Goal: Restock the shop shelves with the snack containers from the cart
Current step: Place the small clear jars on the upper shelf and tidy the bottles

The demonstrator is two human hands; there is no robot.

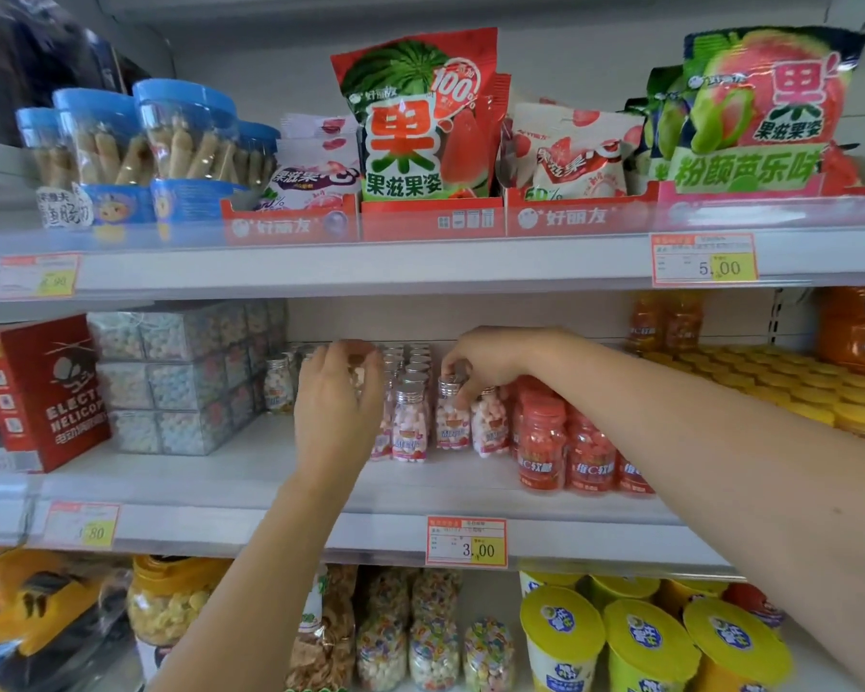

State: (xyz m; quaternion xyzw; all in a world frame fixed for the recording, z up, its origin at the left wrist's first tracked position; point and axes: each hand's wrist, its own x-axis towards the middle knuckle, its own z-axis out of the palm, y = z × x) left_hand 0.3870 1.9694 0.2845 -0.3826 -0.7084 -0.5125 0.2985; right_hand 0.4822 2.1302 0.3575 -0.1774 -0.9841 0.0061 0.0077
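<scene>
Small clear candy bottles (409, 417) with silver caps and pink-and-white sweets stand in rows on the middle shelf (251, 476). My right hand (490, 359) reaches in from the right and pinches the silver cap of one front-row bottle (451, 417) that stands on the shelf. My left hand (338, 397) is just left of the rows, fingers curled round another bottle that it mostly hides. The cart is out of view.
Red vitamin-candy bottles (543, 442) crowd the right of the rows, with yellow-lidded jars (770, 387) beyond. Stacked clear candy boxes (181, 377) and a red helicopter toy box (46, 392) stand to the left. Snack bags fill the upper shelf; tubs and jars fill the lower one.
</scene>
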